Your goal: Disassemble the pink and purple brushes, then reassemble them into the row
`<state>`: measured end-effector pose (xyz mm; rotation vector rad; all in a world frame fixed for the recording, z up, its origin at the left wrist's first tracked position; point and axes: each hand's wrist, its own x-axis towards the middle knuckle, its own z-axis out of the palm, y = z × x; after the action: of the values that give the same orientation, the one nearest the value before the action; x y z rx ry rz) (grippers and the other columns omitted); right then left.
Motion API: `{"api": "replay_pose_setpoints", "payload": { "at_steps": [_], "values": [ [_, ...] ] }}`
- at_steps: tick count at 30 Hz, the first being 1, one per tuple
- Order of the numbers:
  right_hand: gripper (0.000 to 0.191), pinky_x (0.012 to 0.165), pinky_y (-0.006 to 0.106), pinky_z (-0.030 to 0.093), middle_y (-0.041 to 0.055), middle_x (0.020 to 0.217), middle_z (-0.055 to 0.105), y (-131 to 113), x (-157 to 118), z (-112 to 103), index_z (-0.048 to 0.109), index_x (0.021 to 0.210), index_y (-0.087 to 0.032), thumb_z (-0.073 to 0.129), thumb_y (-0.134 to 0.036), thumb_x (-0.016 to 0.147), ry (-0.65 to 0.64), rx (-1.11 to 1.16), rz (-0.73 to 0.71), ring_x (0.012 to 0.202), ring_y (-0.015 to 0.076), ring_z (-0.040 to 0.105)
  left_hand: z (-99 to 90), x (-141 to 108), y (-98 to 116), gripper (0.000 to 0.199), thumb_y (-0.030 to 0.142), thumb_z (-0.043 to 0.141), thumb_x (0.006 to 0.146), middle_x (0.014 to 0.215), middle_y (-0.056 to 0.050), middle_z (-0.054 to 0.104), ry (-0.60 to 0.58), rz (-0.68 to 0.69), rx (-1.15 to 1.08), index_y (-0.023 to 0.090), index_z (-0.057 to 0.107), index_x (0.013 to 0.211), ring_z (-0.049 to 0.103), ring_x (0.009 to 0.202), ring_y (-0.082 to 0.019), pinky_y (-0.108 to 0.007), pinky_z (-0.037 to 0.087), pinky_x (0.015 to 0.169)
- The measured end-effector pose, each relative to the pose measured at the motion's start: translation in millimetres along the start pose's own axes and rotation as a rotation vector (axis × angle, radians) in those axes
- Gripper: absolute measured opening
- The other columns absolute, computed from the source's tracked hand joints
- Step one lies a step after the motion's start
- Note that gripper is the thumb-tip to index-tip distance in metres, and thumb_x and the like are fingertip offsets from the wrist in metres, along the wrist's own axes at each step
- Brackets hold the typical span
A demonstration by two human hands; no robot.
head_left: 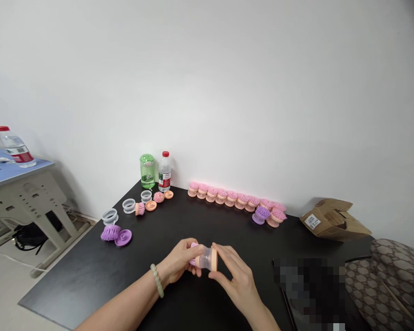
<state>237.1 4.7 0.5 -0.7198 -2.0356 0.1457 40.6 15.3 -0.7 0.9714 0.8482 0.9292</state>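
Near the front middle of the black table, my left hand (183, 261) is closed around the bristle end of a pink scalp brush with a clear middle (205, 257). The brush lies sideways in the grip. My right hand (232, 276) has its thumb and fingers at the brush's peach base, on the right end. Along the wall stands a row of several pink brushes (231, 198), with a purple brush (261, 215) in front of its right end. On the left are clear rings (129, 206), a purple bristle head (110, 233), a purple base (123, 237) and peach bases (151, 205).
A green bottle (147, 171) and a water bottle (164, 172) stand at the back left corner. An opened cardboard box (334, 220) sits at the right. Another bottle (16, 147) is on a blue table (37, 169) at far left.
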Motion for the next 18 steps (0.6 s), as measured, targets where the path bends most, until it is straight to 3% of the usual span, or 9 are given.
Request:
{"api": "replay_pose_setpoints", "payload": {
  "at_steps": [6,9,12,18],
  "values": [
    [0.048,0.090,0.041,0.058,0.0124,0.119,0.069,-4,1,-2,0.052,0.140,-0.022,0.064,-0.031,0.094,-0.045,0.002,-0.029,0.109,0.0273,0.064,-2.9,2,-4,0.060,0.073,0.072,0.066,0.049,0.003,0.057,-0.057,-0.029,-0.029,0.018,0.049,0.072,0.054,0.038,-0.010,-0.016,0.034,0.035],
    [0.042,0.088,0.040,0.058,0.0133,0.117,0.067,-4,1,-1,0.055,0.136,-0.020,0.062,-0.028,0.095,-0.057,-0.022,-0.020,0.107,0.0266,0.064,-2.0,1,0,0.058,0.068,0.075,0.067,0.055,0.004,0.058,-0.057,-0.023,-0.049,0.019,0.046,0.075,0.055,0.041,-0.009,-0.017,0.039,0.041],
    [0.044,0.083,0.040,0.059,0.0136,0.111,0.068,-4,-1,1,0.056,0.133,-0.018,0.063,-0.036,0.093,-0.028,-0.062,0.006,0.100,0.0267,0.066,0.4,-3,6,0.055,0.057,0.084,0.064,0.062,0.004,0.060,-0.068,0.026,-0.086,0.019,0.047,0.078,0.055,0.050,-0.008,-0.020,0.045,0.052],
    [0.031,0.064,0.030,0.056,0.0066,0.085,0.071,-4,-2,1,0.065,0.111,-0.019,0.057,-0.044,0.095,-0.011,0.034,0.254,0.072,0.0203,0.068,0.6,-6,8,0.057,0.035,0.095,0.052,0.077,0.003,0.058,-0.095,0.200,-0.011,0.017,0.051,0.085,0.049,0.067,-0.009,-0.019,0.038,0.060]
  ]
}}
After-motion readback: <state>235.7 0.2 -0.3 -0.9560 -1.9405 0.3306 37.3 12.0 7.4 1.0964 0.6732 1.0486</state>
